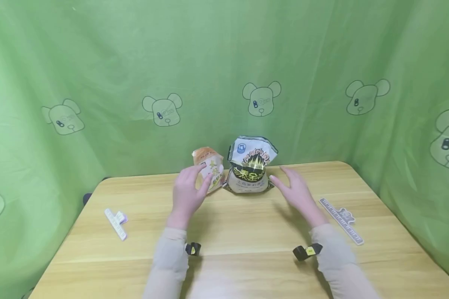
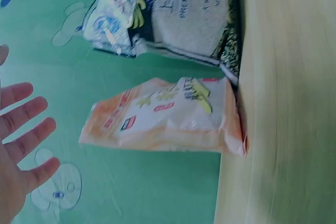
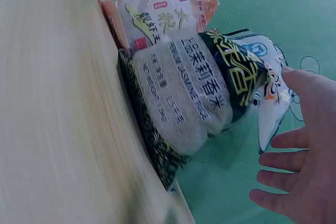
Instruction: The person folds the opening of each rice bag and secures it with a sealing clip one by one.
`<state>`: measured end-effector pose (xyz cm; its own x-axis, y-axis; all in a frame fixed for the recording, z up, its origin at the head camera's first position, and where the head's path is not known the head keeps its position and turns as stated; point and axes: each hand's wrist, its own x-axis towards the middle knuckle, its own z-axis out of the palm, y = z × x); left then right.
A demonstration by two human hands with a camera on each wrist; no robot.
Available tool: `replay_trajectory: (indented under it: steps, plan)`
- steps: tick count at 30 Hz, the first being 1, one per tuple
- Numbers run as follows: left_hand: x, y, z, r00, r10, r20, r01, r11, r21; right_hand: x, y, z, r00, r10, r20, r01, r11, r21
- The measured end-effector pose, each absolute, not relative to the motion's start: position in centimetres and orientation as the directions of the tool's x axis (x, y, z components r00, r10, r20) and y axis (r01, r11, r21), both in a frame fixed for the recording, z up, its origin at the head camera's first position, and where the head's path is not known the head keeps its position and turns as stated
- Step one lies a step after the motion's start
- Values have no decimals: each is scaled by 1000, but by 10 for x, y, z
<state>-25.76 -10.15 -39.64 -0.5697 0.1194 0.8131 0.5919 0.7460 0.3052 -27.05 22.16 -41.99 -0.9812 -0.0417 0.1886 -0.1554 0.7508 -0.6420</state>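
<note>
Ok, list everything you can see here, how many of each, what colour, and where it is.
Orange rice bag: one, orange and white, standing at the table's far edge, left of the bigger bag.
Jasmine rice bag: one, clear with black, gold and white print, standing at the far edge, centre.
Bag clip: one, white and lilac, lying on the table's left side.
Ruler-like strip: one, grey and white, lying on the right side.
Table: one, light wood.
Curtain: one, green with bear outlines, behind and around the table.
Left hand: open, just in front of the orange rice bag.
Right hand: open, beside the jasmine rice bag.
</note>
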Motion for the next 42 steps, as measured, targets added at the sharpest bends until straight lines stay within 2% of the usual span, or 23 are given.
replay_trajectory:
  steps: [6,11,22,27,33,37,42]
  plan:
    - [-270,-86,-399,-571,123,812,595,744,305,-278,208,-421,-987,-4,163,-120,697,-707]
    - [-279,-74,-403,-598,70,799,605,693,392,-283,198,-423,-987,3,162,-121,653,-747]
    - [-293,-48,-415,-734,-101,671,537,517,666,-291,179,-425,-990,51,129,-77,572,-817]
    - [-294,-38,-423,-816,-128,563,447,478,756,-292,172,-431,-990,46,137,-91,533,-841]
    - [-294,-27,-434,-891,-106,441,372,385,845,-295,170,-438,-986,46,163,-116,515,-849]
    - [-298,-20,-447,-914,-53,402,372,281,885,-295,170,-440,-985,57,161,-112,499,-860]
    - [-303,-11,-460,-933,-23,358,343,237,909,-295,170,-441,-986,65,155,-105,485,-868]
